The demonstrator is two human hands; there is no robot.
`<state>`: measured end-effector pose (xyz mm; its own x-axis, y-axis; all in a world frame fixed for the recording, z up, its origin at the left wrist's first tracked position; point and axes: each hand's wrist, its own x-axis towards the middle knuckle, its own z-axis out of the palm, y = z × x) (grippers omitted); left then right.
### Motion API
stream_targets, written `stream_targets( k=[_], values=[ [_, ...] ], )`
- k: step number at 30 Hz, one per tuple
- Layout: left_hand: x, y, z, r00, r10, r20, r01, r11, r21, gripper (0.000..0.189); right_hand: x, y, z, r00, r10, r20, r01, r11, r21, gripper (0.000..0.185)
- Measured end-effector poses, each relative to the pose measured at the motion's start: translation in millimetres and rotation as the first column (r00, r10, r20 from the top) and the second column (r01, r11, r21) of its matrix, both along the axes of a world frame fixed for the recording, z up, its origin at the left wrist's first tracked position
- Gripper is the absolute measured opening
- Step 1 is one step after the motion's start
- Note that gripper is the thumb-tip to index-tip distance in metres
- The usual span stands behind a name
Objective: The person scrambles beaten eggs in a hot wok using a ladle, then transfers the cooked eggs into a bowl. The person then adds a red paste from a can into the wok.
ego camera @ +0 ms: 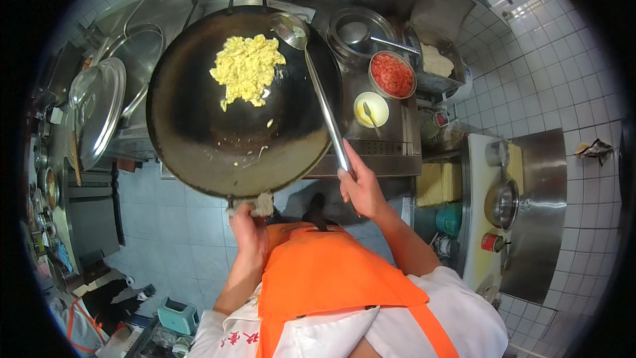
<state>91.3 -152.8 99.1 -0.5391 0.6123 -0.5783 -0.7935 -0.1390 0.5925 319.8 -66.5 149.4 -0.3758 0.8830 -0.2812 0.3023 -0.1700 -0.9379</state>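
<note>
My left hand grips the near handle of a large wok through a folded cloth. Scrambled egg lies in a yellow clump towards the wok's far side, with small bits scattered nearer to me. In my right hand is the long metal handle of a ladle. Its bowl rests or hovers over the wok's far right part, just right of the egg; whether it touches the wok I cannot tell.
Right of the wok stand a bowl of chopped red food, a white bowl with a spoon and a metal pot with a ladle across it. Large metal lids lean at the left. A side counter holds a metal bowl and a can.
</note>
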Motion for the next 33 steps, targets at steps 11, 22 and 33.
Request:
stream_targets(
  k=[11,22,33],
  values=[
    [-56.7,106.7,-74.5,0.993,-0.103,-0.054,0.102,0.995,-0.024,0.025,-47.1,70.1,-0.7,0.961,0.195,0.199,-0.165,0.974,-0.157,0.063],
    [-84.4,168.7,-120.6,0.981,-0.167,-0.103,0.169,0.986,0.009,0.023,-80.1,121.3,-22.2,0.772,0.186,0.608,-0.414,0.873,0.258,0.063],
    [-86.1,167.0,-117.1,0.963,-0.252,-0.096,0.252,0.968,-0.017,0.025,-57.8,128.6,0.4,0.76,0.212,0.615,-0.41,0.89,0.199,0.063]
  ],
)
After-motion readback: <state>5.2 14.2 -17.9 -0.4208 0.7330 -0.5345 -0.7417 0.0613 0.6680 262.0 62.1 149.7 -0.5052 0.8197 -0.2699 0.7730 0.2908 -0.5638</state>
